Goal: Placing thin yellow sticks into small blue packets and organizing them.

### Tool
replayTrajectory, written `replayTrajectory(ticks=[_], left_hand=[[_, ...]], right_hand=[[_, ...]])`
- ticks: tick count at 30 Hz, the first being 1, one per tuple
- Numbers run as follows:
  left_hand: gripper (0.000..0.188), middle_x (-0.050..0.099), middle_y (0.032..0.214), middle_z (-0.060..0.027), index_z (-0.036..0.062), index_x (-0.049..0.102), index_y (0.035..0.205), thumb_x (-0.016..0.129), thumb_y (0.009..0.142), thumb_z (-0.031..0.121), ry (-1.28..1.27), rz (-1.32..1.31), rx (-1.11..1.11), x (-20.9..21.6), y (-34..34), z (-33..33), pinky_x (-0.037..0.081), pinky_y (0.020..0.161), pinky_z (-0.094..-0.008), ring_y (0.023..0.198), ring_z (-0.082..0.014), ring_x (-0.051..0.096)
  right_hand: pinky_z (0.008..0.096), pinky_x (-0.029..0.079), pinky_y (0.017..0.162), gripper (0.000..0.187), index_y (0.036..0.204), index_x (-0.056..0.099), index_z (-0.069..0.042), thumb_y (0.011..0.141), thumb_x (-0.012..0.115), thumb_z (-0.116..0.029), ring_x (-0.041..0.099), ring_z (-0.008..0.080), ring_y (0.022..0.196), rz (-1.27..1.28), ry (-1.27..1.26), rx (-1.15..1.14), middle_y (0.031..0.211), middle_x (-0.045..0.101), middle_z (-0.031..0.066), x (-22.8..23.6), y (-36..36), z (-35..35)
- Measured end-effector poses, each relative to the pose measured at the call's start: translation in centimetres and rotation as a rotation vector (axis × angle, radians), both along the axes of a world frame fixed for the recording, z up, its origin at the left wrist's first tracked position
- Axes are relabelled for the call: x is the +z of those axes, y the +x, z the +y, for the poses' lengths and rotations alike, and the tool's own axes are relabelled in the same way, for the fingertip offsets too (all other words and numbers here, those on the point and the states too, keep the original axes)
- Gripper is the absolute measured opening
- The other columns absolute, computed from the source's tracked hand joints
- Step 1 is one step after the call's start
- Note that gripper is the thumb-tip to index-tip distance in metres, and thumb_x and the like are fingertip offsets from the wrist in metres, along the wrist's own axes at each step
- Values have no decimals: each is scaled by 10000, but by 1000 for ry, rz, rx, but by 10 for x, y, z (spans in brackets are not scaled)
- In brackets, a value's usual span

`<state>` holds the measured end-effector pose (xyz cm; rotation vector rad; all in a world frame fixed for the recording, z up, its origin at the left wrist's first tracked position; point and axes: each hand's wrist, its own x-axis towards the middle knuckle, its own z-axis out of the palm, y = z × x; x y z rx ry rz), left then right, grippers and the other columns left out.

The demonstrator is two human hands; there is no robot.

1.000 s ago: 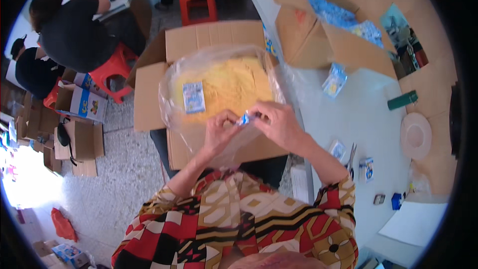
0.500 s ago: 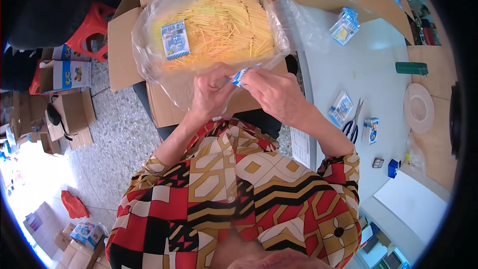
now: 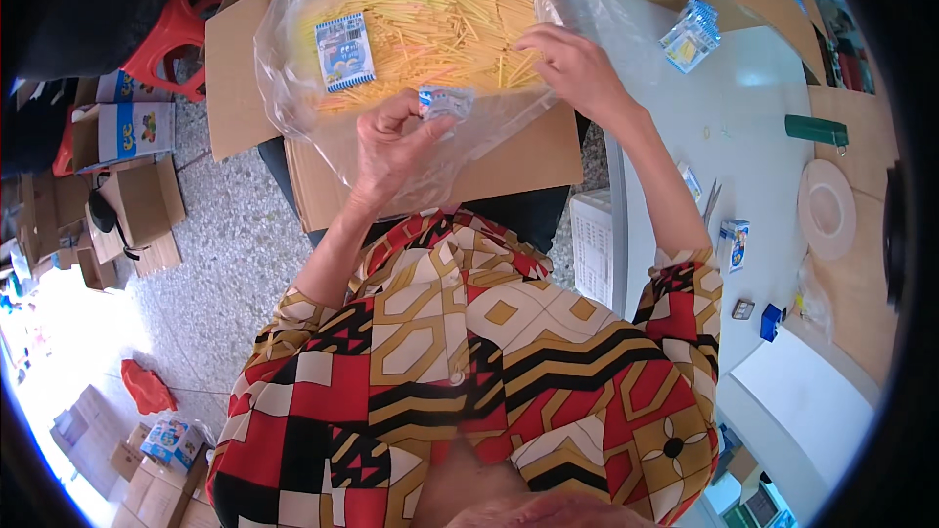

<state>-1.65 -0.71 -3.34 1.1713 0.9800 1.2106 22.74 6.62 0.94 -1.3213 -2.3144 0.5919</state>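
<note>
In my left hand (image 3: 391, 142) is a small blue-and-white plastic packet (image 3: 445, 100), pinched between thumb and fingers in front of the near side of the carton. My right hand (image 3: 577, 73) hovers at the right side of a mass of thin yellow sticks (image 3: 440, 24). Its fingers are bent and apart, and I see nothing held in them. The sticks fill a clear plastic bag (image 3: 284, 68) that lines a cardboard carton (image 3: 240, 88). On top of the sticks, at the left, lies a flat blue-and-white packet (image 3: 344, 51).
To the right stands a pale table (image 3: 753, 117) with a bundle of packets (image 3: 692, 36), scissors (image 3: 711, 200), a small blue-and-white box (image 3: 734, 242) and a green object (image 3: 817, 130). At the left are a red stool (image 3: 166, 49) and several cardboard boxes (image 3: 132, 205) on the speckled floor.
My right hand has let go of the packet and moved right and up to the sticks. The left hand keeps the packet and has shifted slightly left.
</note>
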Motion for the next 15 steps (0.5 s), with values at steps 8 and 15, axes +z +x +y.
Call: replayTrajectory(ticks=[8,15], left_hand=[[79,633,791,-7,-2,651,829,686,760,7,-2,1,35,3,-4,14,438,663,-208,734,-57,546],[99,634,785,-39,-1,653,816,681,764,78,-70,317,36,4,-17,5,444,664,-229,734,-77,554]], right_hand=[[369,454,830,306,1005,575,-49,733,497,70,521,287,1038,-397,-28,346,1129,497,79,-45,3,36],[372,457,765,174,934,578,-56,776,511,-86,540,311,956,-320,163,394,1032,534,132,-67,16,43]])
